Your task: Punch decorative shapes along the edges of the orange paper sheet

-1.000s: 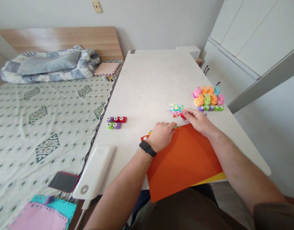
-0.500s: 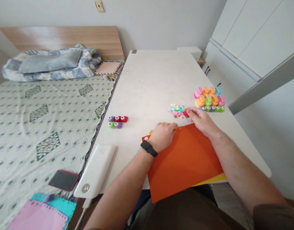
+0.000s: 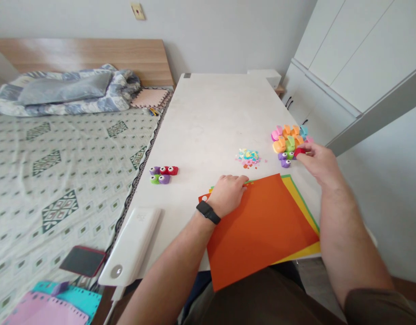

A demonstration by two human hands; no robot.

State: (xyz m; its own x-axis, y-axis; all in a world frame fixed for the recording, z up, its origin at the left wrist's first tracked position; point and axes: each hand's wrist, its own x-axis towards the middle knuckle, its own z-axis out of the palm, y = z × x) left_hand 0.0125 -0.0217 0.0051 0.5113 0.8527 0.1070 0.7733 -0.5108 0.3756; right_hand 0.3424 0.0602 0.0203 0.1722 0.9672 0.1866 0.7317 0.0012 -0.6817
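red punch pinched at the right, orange sheet pinned at the near edge

red is the small punch [image 3: 300, 152] that the right hand [image 3: 318, 163] pinches between its fingertips, fingers closed on it, right beside the cluster of punches [image 3: 289, 142] on the right part of the bench [image 3: 214, 108]. that cluster is a huddle of pink, orange, green, blue and purple pieces, with a few small purple and green ones on its near side. the left hand [image 3: 228, 192] lies flat, fingers loosely curled, on the far left corner of the orange sheet [image 3: 262, 225]; it grips nothing, only presses down. a black band [image 3: 208, 211] sits on that wrist. under the orange sheet lie yellow and green sheets [image 3: 301, 203], their edges showing along the right side, and the stack overhangs the near edge of the bench. between the two hands, a bit farther off, is a small heap of confetti [image 3: 248, 157]. well to the left are four small punches [image 3: 163, 174], purple, red and green, set close together. a white box [image 3: 133, 246] rests at the near left corner of the bench. on the bed to the left lies a phone [image 3: 82, 261].
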